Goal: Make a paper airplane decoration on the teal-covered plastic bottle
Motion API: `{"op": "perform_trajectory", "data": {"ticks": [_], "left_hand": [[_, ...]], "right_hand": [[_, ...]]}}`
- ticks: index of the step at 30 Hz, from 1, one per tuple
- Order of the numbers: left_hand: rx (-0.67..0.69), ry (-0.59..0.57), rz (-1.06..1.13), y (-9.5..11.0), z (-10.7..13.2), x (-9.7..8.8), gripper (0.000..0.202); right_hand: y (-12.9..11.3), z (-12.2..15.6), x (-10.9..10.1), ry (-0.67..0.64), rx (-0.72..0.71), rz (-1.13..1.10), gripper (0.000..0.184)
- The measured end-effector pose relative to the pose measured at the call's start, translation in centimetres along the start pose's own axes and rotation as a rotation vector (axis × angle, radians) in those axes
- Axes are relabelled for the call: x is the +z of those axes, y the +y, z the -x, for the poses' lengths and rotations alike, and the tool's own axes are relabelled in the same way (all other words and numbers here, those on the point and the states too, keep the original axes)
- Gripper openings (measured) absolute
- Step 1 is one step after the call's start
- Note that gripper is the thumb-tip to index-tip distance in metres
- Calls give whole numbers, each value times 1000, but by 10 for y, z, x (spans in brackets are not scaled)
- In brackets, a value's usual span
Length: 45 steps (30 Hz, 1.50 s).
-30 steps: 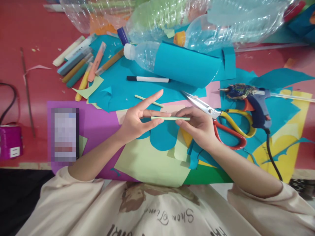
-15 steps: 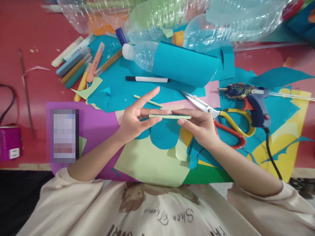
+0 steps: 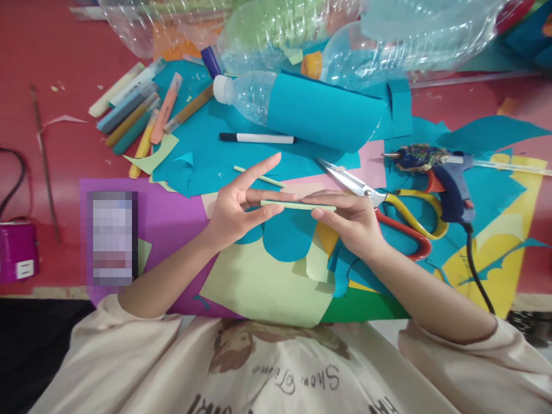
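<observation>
Both hands hold a thin pale-green rolled paper stick (image 3: pixel 297 204) level above the coloured papers. My left hand (image 3: pixel 239 207) pinches its left end between two fingers, with the forefinger stretched out away from it. My right hand (image 3: pixel 349 221) grips the right end with thumb and fingers closed around it. Under the stick lies a blue scalloped paper shape (image 3: pixel 284 238) on a pale-green sheet (image 3: pixel 259 287). A second thin pale stick (image 3: pixel 259 176) lies on the blue paper just beyond my left hand.
Scissors with red and yellow handles (image 3: pixel 388 210) lie right of my right hand, a blue glue gun (image 3: pixel 440 172) and its cord beyond. A bottle wrapped in blue paper (image 3: pixel 302 109), a black-and-white marker (image 3: pixel 256 138), several markers (image 3: pixel 138 112), and a phone (image 3: pixel 112 238) surround them.
The stick and both hands have shifted very slightly; the grip is the same.
</observation>
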State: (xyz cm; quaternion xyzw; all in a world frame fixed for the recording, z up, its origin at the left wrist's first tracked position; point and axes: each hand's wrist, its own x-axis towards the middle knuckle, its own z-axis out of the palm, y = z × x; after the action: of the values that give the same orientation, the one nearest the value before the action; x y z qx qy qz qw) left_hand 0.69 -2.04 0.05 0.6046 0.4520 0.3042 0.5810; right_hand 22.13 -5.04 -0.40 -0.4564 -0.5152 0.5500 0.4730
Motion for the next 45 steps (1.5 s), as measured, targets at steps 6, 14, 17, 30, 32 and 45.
{"op": "perform_trajectory", "data": {"ticks": [6, 14, 17, 30, 32, 45], "left_hand": [[29, 35, -5, -1, -2, 0, 66], [60, -3, 24, 4, -2, 0, 66], [45, -52, 26, 6, -1, 0, 67], [111, -64, 7, 3, 1, 4, 61], [115, -68, -4, 4, 1, 4, 61], [280, -131, -4, 1, -1, 4, 56]], "right_hand": [[1, 0, 3, 60, 38, -3, 24], [3, 0, 4, 128, 26, -7, 28], [2, 2, 5, 74, 42, 5, 28], [4, 4, 4, 46, 20, -50, 16], [4, 4, 4, 35, 35, -48, 16], [4, 4, 3, -13, 18, -64, 13]]}}
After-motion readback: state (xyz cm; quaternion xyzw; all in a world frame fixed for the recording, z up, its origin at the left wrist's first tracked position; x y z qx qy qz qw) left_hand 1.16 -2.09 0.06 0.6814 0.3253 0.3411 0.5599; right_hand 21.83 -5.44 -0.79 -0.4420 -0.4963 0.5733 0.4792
